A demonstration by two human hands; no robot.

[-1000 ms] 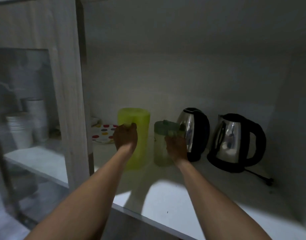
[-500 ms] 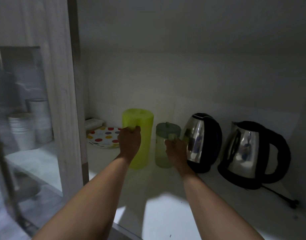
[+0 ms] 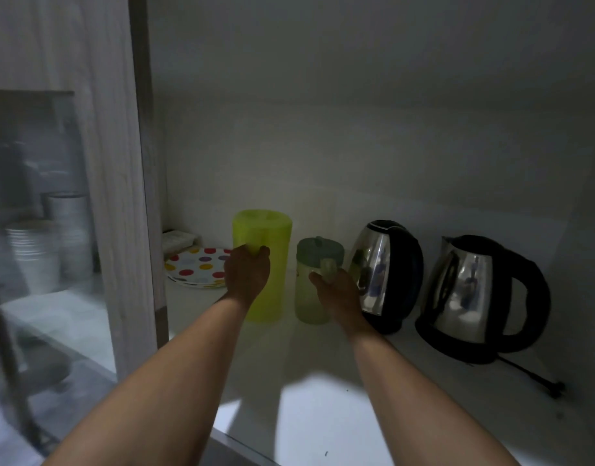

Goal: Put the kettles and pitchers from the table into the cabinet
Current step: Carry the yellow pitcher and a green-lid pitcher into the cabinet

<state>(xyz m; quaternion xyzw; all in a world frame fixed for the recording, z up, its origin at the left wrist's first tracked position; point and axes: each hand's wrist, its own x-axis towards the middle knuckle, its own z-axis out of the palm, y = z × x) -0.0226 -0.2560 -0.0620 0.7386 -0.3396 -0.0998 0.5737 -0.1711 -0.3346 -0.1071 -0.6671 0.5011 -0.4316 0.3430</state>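
GRIP: left hand [image 3: 247, 277] curls round the handle of the tall lime-green plastic pitcher [image 3: 279, 270]; right hand [image 3: 339, 292] grips the handle of the small pale-green lidded pitcher [image 3: 304, 304] | WHERE: both upright on the white cabinet shelf [image 3: 323, 415] | RISK: right knuckles sit just beside the steel-and-black electric kettle [image 3: 386, 274]; a careless withdrawal may knock it or tip the small pitcher | UNCLEAR: handles hidden by the hands; in the dim light, contents and base contact are hard to tell.

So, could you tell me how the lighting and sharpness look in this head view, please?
Head view: cabinet interior dim, one bright patch on the shelf front; reflections glint on the left kettle and right kettle; the glass door looks hazy and blurred.
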